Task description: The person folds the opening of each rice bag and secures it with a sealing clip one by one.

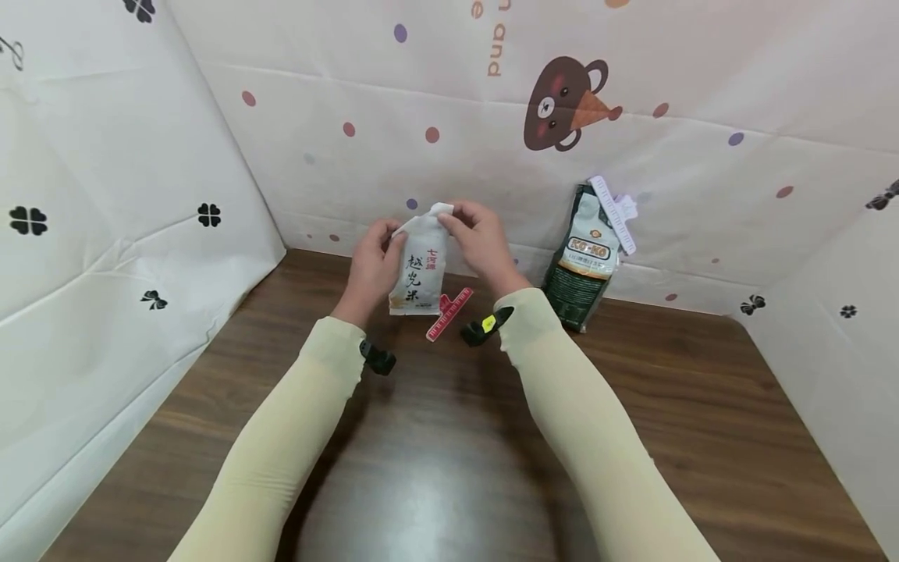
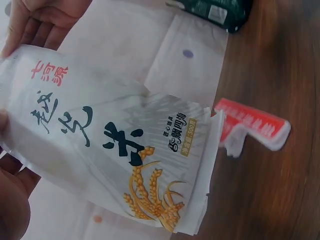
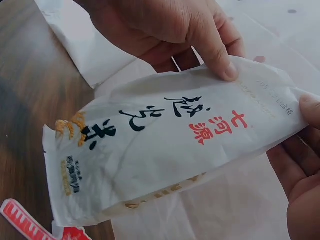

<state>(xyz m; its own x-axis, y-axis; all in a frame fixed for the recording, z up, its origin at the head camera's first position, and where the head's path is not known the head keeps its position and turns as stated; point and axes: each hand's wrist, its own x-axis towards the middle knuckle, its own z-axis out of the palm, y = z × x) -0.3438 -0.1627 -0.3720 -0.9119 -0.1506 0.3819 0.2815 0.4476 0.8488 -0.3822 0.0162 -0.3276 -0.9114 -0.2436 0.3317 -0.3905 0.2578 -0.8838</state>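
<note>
Both hands hold a white bag of rice by its upper end, near the back of the table. My left hand pinches the top left edge, thumb on the printed front. At the top right corner, my right hand pinches the bag between thumb and fingers. Black and red characters and golden grain ears show on the front of the bag in the left wrist view. Just right of the bag's lower end lies a red and white sealing clip, partly hidden behind the bag in the left wrist view.
A dark green KO-KO bag stands against the back cloth on the right, with a white sealing clip across its top. Patterned white cloth walls the brown wooden table at the back and sides.
</note>
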